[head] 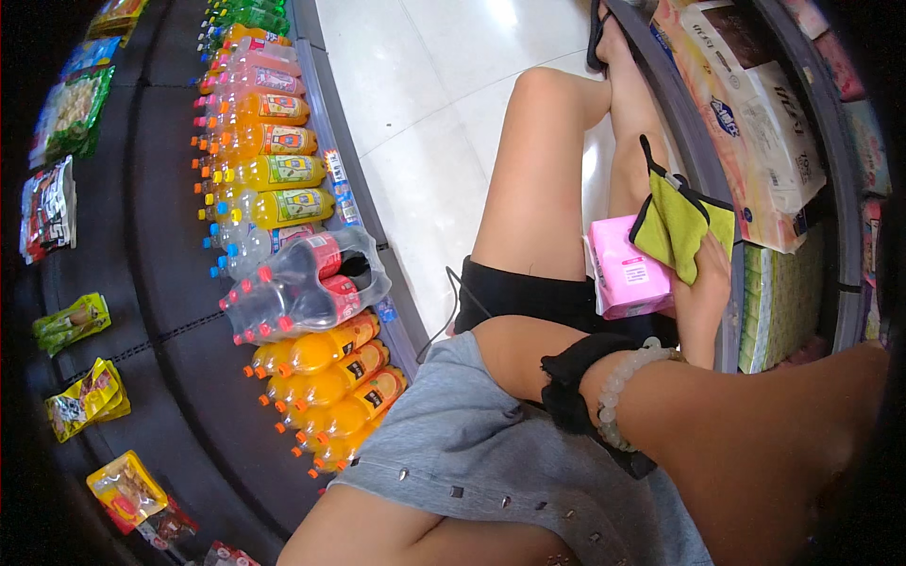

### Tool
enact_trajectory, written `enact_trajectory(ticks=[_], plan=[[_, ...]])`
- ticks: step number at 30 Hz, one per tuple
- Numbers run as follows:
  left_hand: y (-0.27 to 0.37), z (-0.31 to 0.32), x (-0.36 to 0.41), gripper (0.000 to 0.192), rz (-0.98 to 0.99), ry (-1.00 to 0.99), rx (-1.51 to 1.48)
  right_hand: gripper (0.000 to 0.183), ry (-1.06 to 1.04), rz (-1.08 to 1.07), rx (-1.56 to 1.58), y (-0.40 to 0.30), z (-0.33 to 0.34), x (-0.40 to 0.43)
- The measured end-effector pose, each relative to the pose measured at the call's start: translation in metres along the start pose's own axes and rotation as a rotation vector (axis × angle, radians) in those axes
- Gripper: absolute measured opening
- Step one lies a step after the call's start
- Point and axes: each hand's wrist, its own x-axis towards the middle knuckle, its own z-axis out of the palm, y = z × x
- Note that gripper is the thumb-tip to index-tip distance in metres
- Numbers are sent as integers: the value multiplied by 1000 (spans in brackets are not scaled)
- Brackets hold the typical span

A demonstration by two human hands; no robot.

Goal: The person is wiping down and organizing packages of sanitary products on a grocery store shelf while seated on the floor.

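My right hand (710, 276) grips a yellow-green cloth (669, 230) with black edging and a small loop. Under the cloth and against my fingers, a soft pink pack (630, 272) bearing a printed label sits over my lap. I cannot tell how much of its weight the hand carries. My left arm crosses in front of my body, with a black band (577, 375) and a pale bead bracelet (617, 396) at the wrist. Very near the camera, my left hand (764, 439) looks large and dark; its fingers cannot be made out.
On the left, a dark shelf (177, 255) carries orange drink bottles (347, 382), a film-wrapped cola pack (304, 283) and snack bags (78, 403). The right shelf (697, 134) holds tissue packs (743, 106). Between them runs a tiled floor (425, 127).
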Motion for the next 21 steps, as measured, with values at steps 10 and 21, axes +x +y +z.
enact_trajectory(ticks=[10, 21], plan=[[23, -13, -15, 20, -17, 8, 243, 44, -32, 18, -5, 3, 1, 3], [68, -98, 2, 18, -397, -535, 706, 49, -89, -76, 27, 23, 8, 8]])
